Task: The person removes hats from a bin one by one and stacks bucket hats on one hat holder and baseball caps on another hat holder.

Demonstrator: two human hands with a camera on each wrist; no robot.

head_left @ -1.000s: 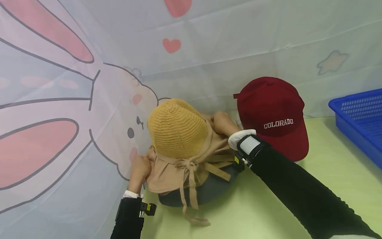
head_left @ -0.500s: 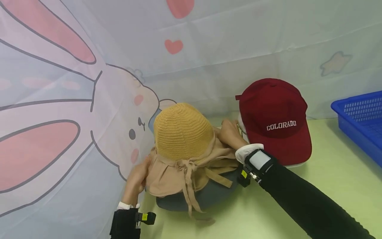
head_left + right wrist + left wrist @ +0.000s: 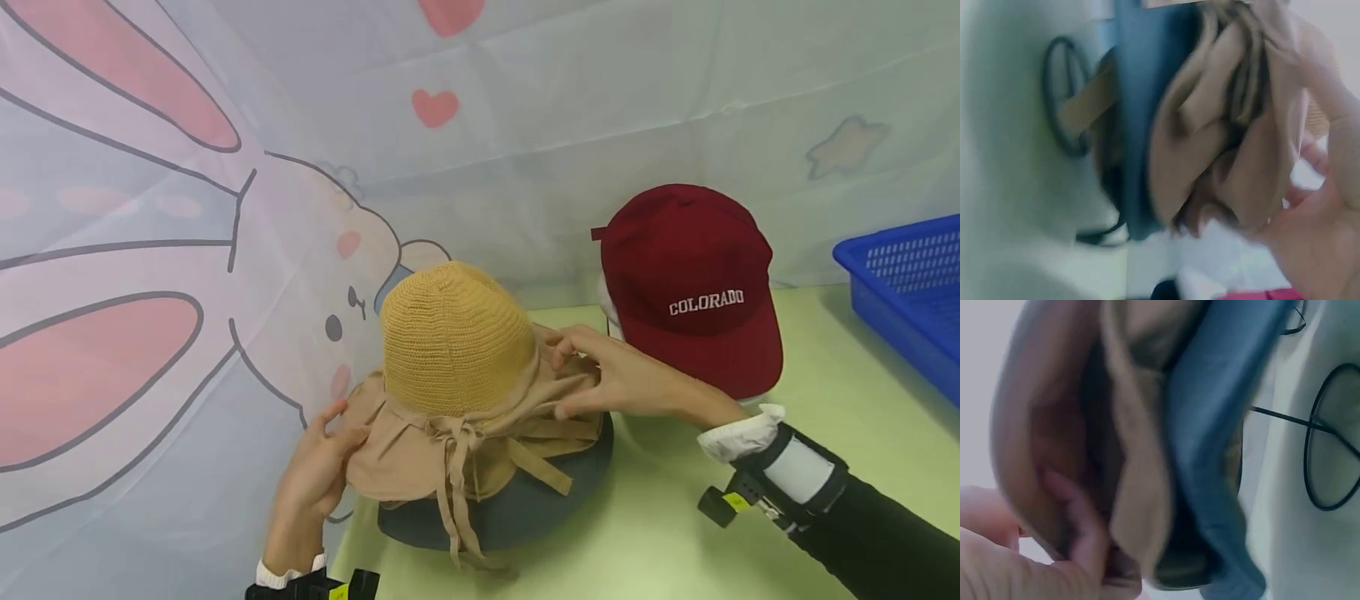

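— How much room is there on the left side?

— Hardly any. The rabbit-print curtain (image 3: 150,317) hangs right against the table's left edge, and the left hand (image 3: 315,475) works in the narrow gap between it and the tan hat (image 3: 450,392). The green table (image 3: 825,467) lies wide and bare toward the front and right.

— What is that hand doing?

— It comes up from below, wrist bent, thumb raised on top of the tan brim and fingers curled under it, so it pinches the brim's left edge. The left wrist view shows the fingers (image 3: 1079,525) tucked into the fold of fabric.

— And where does the hat sit?

— On a dark grey hat (image 3: 517,500), whose brim pokes out underneath in front. The knitted yellow crown stands upright; its ties dangle over the front.

— The other hand?

— The right hand (image 3: 622,379) reaches across from the right, forearm low over the table, fingers slightly spread, thumb beneath, pinching the brim's right edge. Just behind its knuckles stands the red Colorado cap (image 3: 690,283); I cannot tell whether they touch. A blue basket (image 3: 900,283) sits well apart at the far right edge.
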